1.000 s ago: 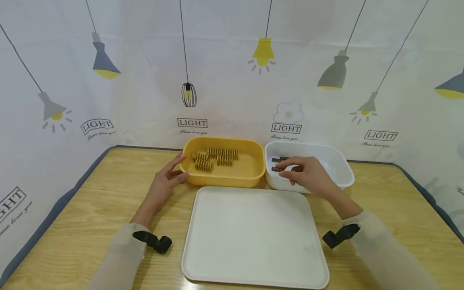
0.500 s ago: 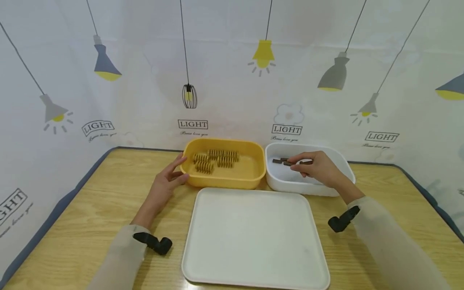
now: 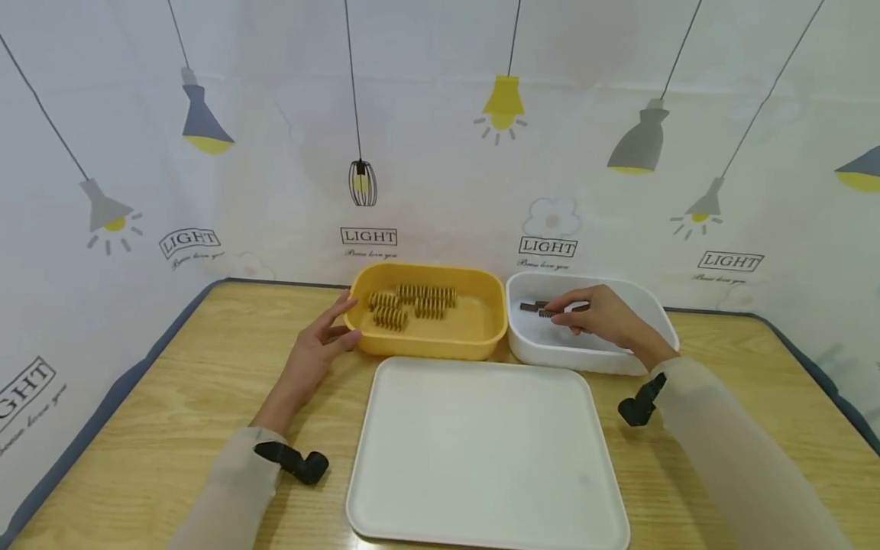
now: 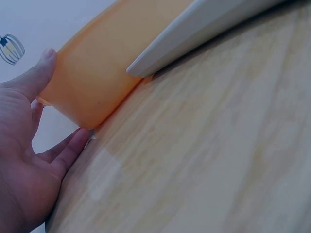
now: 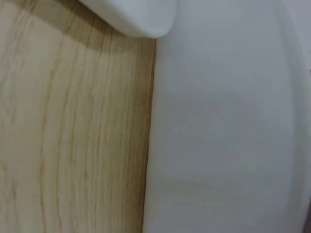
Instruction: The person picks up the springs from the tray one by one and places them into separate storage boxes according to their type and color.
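Observation:
My right hand (image 3: 596, 313) is inside the white bin (image 3: 584, 357), thumb and fingertips pinching one end of a small dark spring (image 3: 545, 314). Just behind that spring lie other small dark pieces (image 3: 529, 306) on the bin floor, partly covered by the fingers. At the left end of the yellow bin (image 3: 440, 347), my left hand (image 3: 318, 344) touches the wall with thumb and fingers spread. The left wrist view shows the thumb (image 4: 41, 73) against the bin's side and other fingertips low near its base. Several brass-coloured coil springs (image 3: 412, 302) lie in the yellow bin.
A white rectangular tray (image 3: 484, 451) lies in front of both bins on the wooden table (image 3: 158, 397). The two bins stand side by side, near a lamp-printed cloth backdrop (image 3: 440, 153). In the right wrist view the white bin's wall (image 5: 218, 121) fills much of the picture.
My right hand has moved slightly right and back within the white bin, carrying the small dark spring close to the other dark pieces. The left hand stays at the yellow bin.

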`<state>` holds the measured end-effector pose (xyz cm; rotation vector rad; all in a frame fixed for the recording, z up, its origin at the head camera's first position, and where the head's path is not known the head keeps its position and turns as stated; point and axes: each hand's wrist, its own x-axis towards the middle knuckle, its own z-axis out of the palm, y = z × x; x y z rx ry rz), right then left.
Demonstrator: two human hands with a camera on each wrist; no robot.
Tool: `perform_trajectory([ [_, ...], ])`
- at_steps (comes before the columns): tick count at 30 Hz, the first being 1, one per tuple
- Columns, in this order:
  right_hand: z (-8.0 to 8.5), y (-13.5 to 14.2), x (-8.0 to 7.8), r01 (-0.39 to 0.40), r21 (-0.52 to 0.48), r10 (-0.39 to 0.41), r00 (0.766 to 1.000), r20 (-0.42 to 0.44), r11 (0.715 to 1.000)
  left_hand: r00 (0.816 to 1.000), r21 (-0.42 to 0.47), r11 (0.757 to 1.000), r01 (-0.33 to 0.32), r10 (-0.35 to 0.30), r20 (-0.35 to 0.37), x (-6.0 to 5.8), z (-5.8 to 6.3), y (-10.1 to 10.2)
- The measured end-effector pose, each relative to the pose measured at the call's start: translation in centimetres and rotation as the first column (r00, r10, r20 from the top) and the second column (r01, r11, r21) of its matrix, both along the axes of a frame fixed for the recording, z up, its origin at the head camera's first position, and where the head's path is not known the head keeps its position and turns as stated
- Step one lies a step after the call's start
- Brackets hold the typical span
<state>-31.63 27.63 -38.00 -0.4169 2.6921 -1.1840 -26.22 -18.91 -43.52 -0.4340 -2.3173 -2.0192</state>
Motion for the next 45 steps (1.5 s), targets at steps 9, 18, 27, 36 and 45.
perform_trajectory([
  [9, -1.3, 0.0, -1.5, -0.030, 0.096, 0.029, 0.999, 0.016, 0.995, 0.999, 0.017, 1.000, 0.011, -0.012, 0.035, 0.6, 1.2, 0.3],
  [18, -1.9, -0.4, -1.7, -0.025, 0.175, 0.020, 0.999, 0.035, 0.984, 1.000, 0.009, 1.000, -0.004, 0.004, 0.030, 0.4, 0.2, 0.0],
  [27, -2.1, -0.5, -1.2, -0.001, 0.206, 0.001, 1.000, 0.000, 0.979, 1.000, -0.001, 1.000, -0.007, 0.007, 0.025, 0.4, -0.3, 0.1],
  [36, -2.6, -0.2, -1.2, 0.032, 0.214, -0.030, 0.999, -0.014, 0.976, 1.000, 0.028, 0.999, -0.024, 0.024, 0.015, 0.6, -0.6, 0.2],
  [45, -1.5, 0.0, -1.0, 0.064, 0.188, -0.052, 0.996, -0.070, 0.980, 0.997, 0.047, 0.997, -0.068, 0.066, 0.048, 0.5, -0.5, 0.3],
])
